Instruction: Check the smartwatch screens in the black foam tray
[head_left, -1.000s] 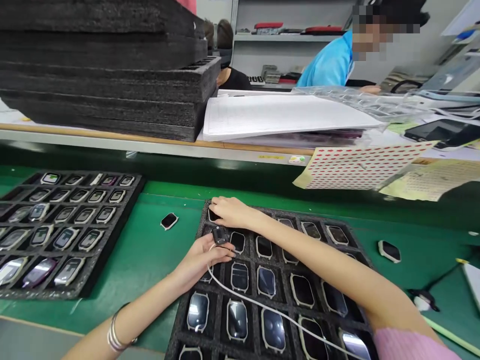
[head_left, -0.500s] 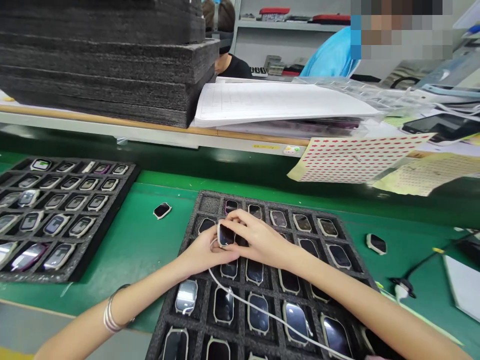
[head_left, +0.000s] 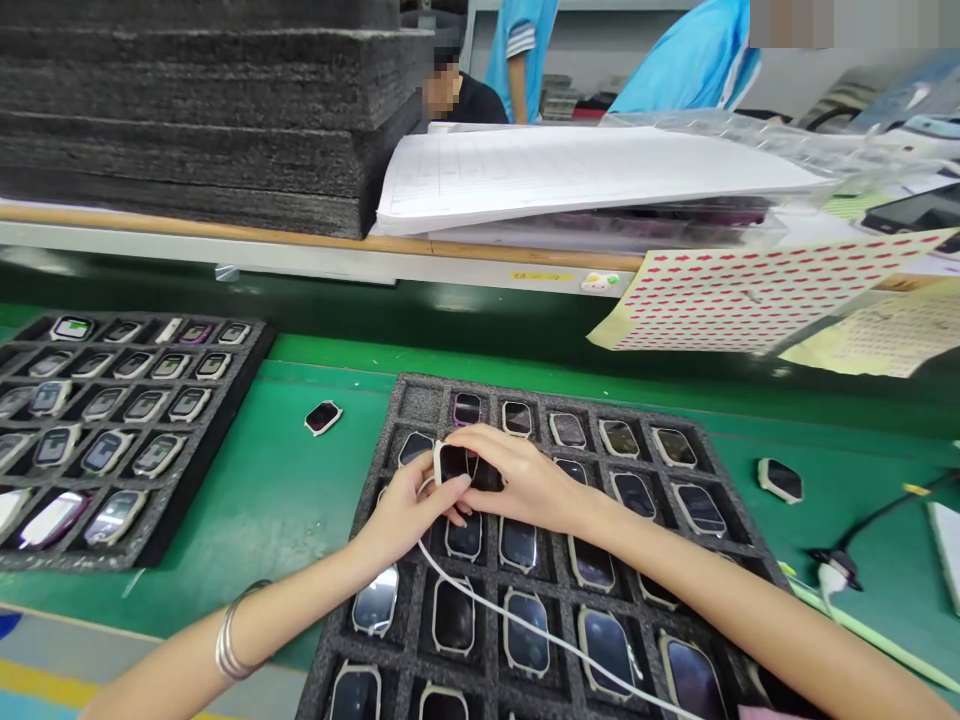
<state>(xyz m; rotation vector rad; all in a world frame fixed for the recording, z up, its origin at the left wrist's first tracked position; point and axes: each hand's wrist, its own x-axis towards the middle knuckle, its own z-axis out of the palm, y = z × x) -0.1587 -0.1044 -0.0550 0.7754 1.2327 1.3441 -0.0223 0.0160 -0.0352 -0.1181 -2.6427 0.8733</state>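
A right hand (head_left: 525, 480), over the far left corner of a foam tray (head_left: 411, 620) a second earlier, now grips a watch (head_left: 456, 464) together with the left hand (head_left: 409, 505), while bare foam shows in that corner's compartment (head_left: 421, 402). The left thumb has risen to the watch's lower edge. Beyond the raised shelf (head_left: 465, 268), another person in blue (head_left: 511, 45) has appeared.

A strapless, round-cornered rectangular watch with a pale frame and dark glossy screen (head_left: 453, 462) is held up above the far left part of a black foam tray (head_left: 421, 402), screen toward the camera, partly covered. A thin white cable (head_left: 517, 632), its upper end hidden, curves from beneath it rightward over the tray.
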